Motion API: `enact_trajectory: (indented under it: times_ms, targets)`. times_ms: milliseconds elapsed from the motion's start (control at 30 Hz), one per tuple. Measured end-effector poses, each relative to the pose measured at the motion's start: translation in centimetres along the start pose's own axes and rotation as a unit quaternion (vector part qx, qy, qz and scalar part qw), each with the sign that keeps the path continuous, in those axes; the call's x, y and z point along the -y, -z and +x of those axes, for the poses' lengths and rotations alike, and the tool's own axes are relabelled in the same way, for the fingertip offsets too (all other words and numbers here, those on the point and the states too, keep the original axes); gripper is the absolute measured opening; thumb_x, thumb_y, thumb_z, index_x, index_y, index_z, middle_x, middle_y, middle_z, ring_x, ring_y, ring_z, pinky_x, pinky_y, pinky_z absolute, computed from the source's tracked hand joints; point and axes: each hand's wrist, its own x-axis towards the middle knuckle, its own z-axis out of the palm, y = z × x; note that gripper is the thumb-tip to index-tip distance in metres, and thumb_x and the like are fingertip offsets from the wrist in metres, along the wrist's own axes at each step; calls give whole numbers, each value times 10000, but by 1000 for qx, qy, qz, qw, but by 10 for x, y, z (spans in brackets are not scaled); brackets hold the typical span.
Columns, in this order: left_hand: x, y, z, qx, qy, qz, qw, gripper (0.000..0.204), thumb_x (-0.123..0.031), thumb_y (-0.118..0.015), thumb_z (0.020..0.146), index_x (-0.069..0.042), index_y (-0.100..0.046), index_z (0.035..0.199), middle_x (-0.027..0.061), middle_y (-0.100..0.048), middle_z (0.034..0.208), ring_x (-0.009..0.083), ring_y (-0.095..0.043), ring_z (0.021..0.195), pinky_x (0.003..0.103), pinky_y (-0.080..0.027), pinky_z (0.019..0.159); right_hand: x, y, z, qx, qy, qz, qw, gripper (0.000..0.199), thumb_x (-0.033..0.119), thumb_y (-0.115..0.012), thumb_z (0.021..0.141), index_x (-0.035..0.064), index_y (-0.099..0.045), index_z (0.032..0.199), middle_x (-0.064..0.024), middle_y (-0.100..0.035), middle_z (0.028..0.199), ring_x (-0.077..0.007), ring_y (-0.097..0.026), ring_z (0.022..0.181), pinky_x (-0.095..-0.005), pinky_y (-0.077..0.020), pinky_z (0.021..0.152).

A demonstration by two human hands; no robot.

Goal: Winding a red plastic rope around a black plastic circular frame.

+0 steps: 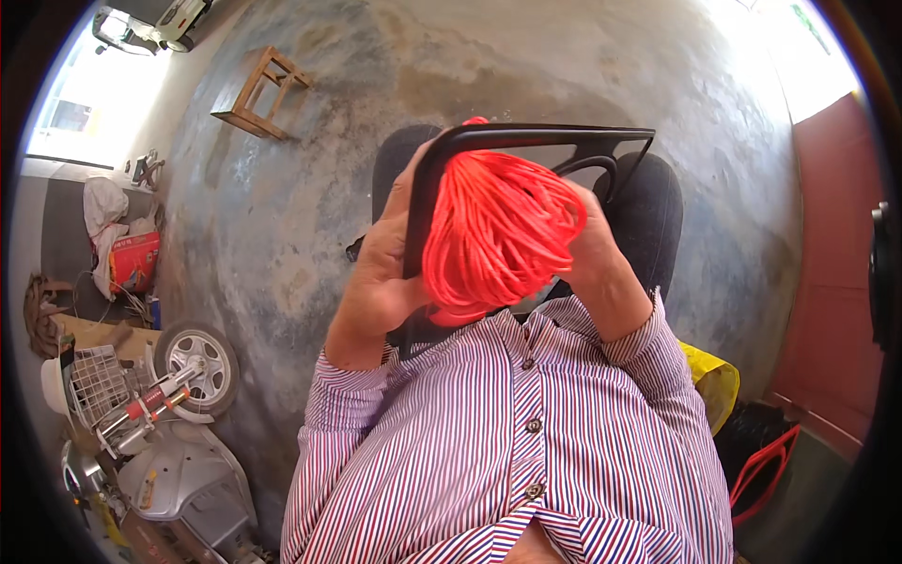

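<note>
A thick bundle of bright orange cord [498,230] is wound around a black frame [526,136] held up in front of my chest. My left hand [381,268] grips the frame's left upright bar, fingers wrapped around it. My right hand [587,240] is on the right side of the cord bundle, pressed against it and partly hidden behind the strands; I cannot tell exactly what its fingers grasp. My knees in dark trousers [648,207] show behind the frame. A striped red, white and blue shirt covers my arms and chest.
A concrete floor [310,188] lies below. A small wooden stool [258,89] stands at upper left. A scooter with a wire basket [150,404] is at lower left, sacks [127,249] by the left wall. A yellow bag [714,381] and a red frame [766,465] sit at right.
</note>
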Motion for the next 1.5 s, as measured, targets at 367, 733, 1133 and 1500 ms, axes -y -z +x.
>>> enact_trajectory:
  times_ms: [367,733,1133,1500]
  targets:
    - [3,0,-11,-41,64,-46,996,430,-152,-755,774,-31,-678,1179,182,-338,1557,302,-334,1436,436,-217,1167,-2,24,26,-126,83,-86,985,338,277,-596,947,17,-619,1162,-86,-679,1103,-200,-674,963,-354,-541,875]
    - [6,16,-16,-101,143,-121,977,335,-123,-678,860,38,-627,1150,176,-614,1140,214,-627,892,345,-494,841,23,-23,-41,143,211,-206,945,458,385,-602,845,1,-534,1086,-153,-641,1015,-287,-621,972,-446,-449,966]
    - [8,21,-14,-111,161,-171,966,415,-52,-618,890,17,-486,1277,152,-618,884,177,-577,647,272,-486,601,13,-41,-62,39,152,-116,981,500,534,-382,1008,53,-513,976,-63,-526,645,-175,-491,574,-375,-436,753]
    - [11,23,-17,-93,147,-121,977,342,-77,-628,908,25,-541,1222,151,-643,921,180,-600,676,279,-502,618,25,-24,-48,-68,88,-133,985,433,147,-586,911,-55,-504,1285,-199,-638,1158,-277,-643,1066,-400,-536,904]
